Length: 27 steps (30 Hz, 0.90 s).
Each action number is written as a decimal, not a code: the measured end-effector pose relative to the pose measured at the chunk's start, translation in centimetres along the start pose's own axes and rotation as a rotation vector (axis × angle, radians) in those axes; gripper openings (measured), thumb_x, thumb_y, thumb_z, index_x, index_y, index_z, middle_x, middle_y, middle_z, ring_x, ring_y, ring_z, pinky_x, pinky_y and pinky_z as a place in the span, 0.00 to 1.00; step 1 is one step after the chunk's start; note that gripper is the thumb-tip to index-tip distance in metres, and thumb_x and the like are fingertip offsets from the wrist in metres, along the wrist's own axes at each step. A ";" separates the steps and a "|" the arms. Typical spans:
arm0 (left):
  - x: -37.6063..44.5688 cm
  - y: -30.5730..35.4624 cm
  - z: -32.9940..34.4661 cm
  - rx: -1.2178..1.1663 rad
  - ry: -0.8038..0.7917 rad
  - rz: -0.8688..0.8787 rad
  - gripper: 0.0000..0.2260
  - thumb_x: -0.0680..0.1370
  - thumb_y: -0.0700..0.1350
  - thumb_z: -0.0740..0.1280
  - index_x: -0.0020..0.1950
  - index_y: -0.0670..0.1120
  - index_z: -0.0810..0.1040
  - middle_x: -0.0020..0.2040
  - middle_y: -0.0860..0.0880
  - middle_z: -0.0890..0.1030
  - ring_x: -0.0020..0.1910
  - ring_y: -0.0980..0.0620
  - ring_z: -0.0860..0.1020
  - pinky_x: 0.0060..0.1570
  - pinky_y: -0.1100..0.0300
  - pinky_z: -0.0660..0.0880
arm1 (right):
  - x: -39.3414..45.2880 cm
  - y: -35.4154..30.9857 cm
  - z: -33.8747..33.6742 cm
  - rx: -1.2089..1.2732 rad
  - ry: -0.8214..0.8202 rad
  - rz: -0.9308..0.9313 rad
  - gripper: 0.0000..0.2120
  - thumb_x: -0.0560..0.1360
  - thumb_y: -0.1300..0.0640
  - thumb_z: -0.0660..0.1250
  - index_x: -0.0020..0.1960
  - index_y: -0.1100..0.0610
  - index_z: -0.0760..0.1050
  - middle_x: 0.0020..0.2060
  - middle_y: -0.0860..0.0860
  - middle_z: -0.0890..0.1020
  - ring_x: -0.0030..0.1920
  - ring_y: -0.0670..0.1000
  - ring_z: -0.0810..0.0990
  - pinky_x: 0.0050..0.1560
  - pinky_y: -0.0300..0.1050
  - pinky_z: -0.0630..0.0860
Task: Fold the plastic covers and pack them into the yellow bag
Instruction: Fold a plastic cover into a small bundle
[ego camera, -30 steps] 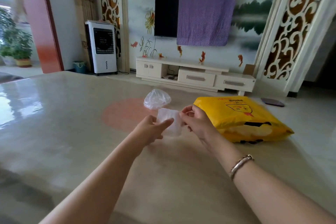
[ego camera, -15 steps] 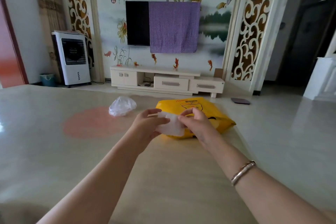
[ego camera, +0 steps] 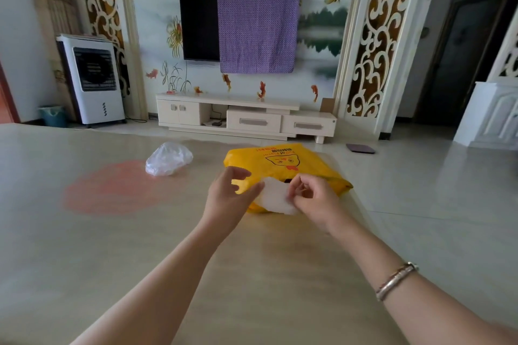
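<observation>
The desk (ego camera: 84, 246) spread wide and glossy under both arms, a faint round pink patch on it off to the left of the hands. Beyond the desk stood a wall with a TV (ego camera: 199, 24) half draped by a purple cloth (ego camera: 256, 32), a low white cabinet (ego camera: 244, 117) under it, and a white cooler (ego camera: 91, 78) far to the left. The yellow bag (ego camera: 283, 161) lay flat on the desk directly behind the hands, its printed face up and its near edge partly hidden by them. The left hand (ego camera: 228, 199) hovered in front of the bag's left end, its grip loosely spread, thumb and fingers curved apart; the thumb tip met or nearly met the left edge of the folded cover (ego camera: 276, 197), and I could not tell whether it touched. The right hand (ego camera: 315, 200) held that cover from the right, its grip pinching the white plastic between thumb and curled fingers. The folded cover sat between the two hands, raised in front of the bag's dark opening, not yet inside. A loose crumpled cover (ego camera: 168, 159) lay on the desk well to the left of the left hand, beside the pink patch. A bracelet (ego camera: 396, 280) circled the right wrist.
</observation>
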<state>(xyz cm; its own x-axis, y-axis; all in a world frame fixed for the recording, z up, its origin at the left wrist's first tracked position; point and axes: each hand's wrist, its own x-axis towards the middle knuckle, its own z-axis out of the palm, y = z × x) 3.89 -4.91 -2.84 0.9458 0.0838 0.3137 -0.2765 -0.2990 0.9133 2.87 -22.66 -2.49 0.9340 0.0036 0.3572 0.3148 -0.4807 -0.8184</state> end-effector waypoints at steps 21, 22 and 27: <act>2.0 -4.9 -0.3 0.174 0.016 0.114 0.12 0.72 0.34 0.67 0.46 0.50 0.82 0.45 0.53 0.83 0.49 0.55 0.80 0.49 0.66 0.75 | 5.5 0.9 8.2 -0.809 -0.407 -0.021 0.18 0.79 0.56 0.55 0.67 0.53 0.72 0.66 0.58 0.75 0.65 0.62 0.72 0.66 0.54 0.68; 2.0 -5.0 -0.3 0.209 -0.005 0.099 0.13 0.72 0.35 0.66 0.49 0.51 0.82 0.49 0.53 0.83 0.52 0.54 0.80 0.52 0.63 0.74 | 5.2 0.8 7.9 -0.740 -0.431 0.003 0.19 0.79 0.58 0.55 0.68 0.54 0.71 0.67 0.59 0.73 0.67 0.61 0.70 0.67 0.53 0.67; 1.8 -4.9 -0.3 0.297 -0.087 0.049 0.17 0.75 0.38 0.63 0.60 0.52 0.81 0.58 0.51 0.82 0.60 0.51 0.77 0.54 0.64 0.69 | 3.6 0.9 5.3 -0.556 -0.463 0.097 0.26 0.77 0.66 0.53 0.73 0.52 0.67 0.70 0.54 0.68 0.71 0.56 0.65 0.71 0.47 0.62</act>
<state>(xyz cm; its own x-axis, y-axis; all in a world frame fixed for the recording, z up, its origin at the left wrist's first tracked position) 6.87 -3.05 -6.71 0.9471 -0.0159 0.3206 -0.2727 -0.5666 0.7776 7.38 -18.44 -4.34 0.9677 0.2499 -0.0334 0.2097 -0.8714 -0.4435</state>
